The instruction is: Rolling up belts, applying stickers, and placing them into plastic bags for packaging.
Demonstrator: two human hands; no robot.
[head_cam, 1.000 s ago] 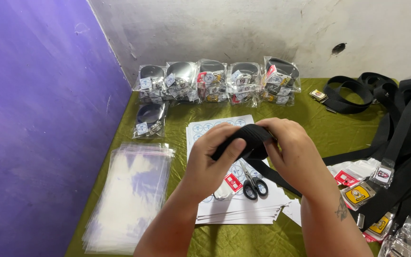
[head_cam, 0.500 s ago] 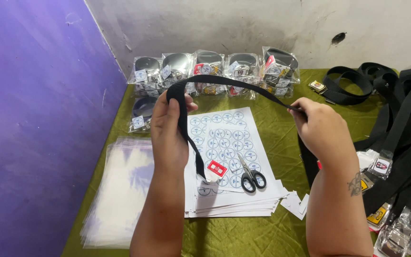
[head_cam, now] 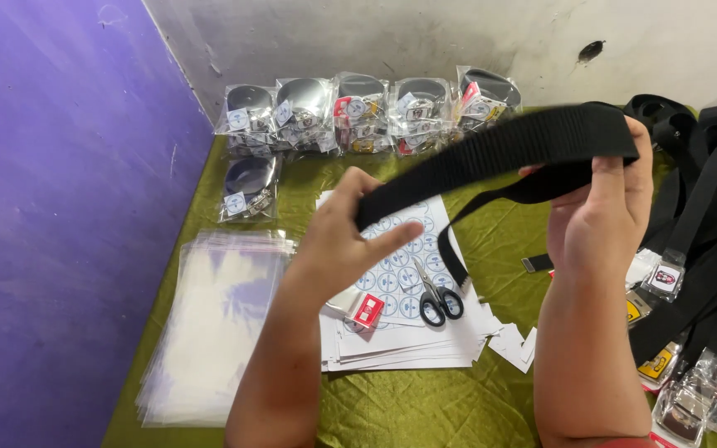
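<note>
One black woven belt (head_cam: 499,149), flat and ribbed, is stretching between both hands above the table. Left hand (head_cam: 338,241) is pinching its lower end, fingers closed on the webbing; right hand (head_cam: 603,207) is gripping the upper end, thumb over the fold, a loose tail hanging beneath. Six clear bagged belts (head_cam: 358,112) with round white labels are sitting at the back: five in a row by the wall, one in front. One pair of black-handled scissors (head_cam: 435,294) is lying on a stack of sticker sheets (head_cam: 400,344) printed with round labels. A pile of clear plastic sleeves (head_cam: 209,323) is lying left. Loose black belts (head_cam: 707,191) are heaping right on the green cloth (head_cam: 408,406).
</note>
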